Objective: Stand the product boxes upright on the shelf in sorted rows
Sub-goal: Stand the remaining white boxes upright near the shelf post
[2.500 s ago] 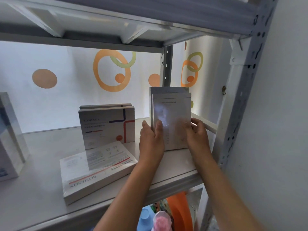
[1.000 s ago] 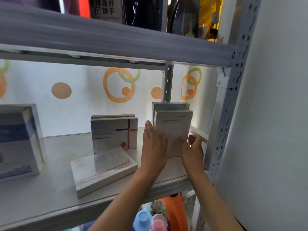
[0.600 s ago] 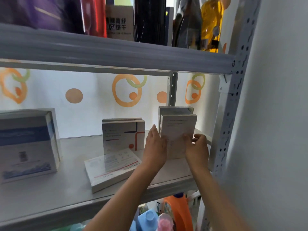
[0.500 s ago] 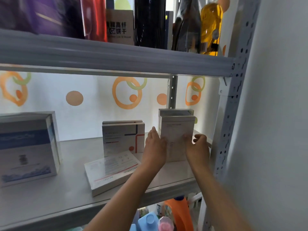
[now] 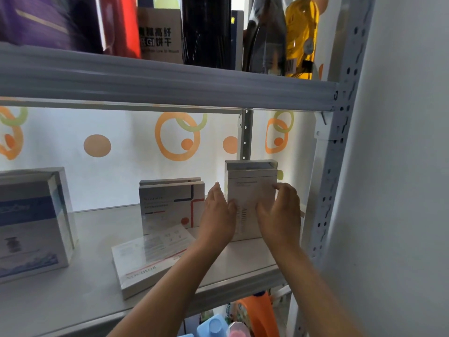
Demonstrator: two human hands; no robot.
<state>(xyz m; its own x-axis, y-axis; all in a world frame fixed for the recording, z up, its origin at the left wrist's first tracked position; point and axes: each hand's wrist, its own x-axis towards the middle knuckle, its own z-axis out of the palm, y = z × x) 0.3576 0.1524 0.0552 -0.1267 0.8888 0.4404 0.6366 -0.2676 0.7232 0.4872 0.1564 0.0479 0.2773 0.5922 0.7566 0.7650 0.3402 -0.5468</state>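
A tall white box [image 5: 251,190] stands upright at the right end of the grey shelf [image 5: 243,259], just in front of a second upright white box [image 5: 250,164]. My left hand [image 5: 218,215] presses its straight fingers against the front box's left side. My right hand [image 5: 279,212] curls its fingers over that box's right edge, with the thumb on the front face. Left of them stand two upright boxes with red and blue lines [image 5: 170,203], one behind the other. In front of those, a matching box [image 5: 150,259] lies flat near the shelf's front edge.
A large blue-and-white box [image 5: 31,220] stands at the shelf's left. The metal upright [image 5: 332,166] and a wall close the right side. Bottles and packages [image 5: 298,35] fill the shelf above; coloured bottles [image 5: 252,314] stand on the level below.
My right hand has slid up the front white box's right edge, and the left hand stays flat against its left side. The view has tilted upward, showing the upper shelf.
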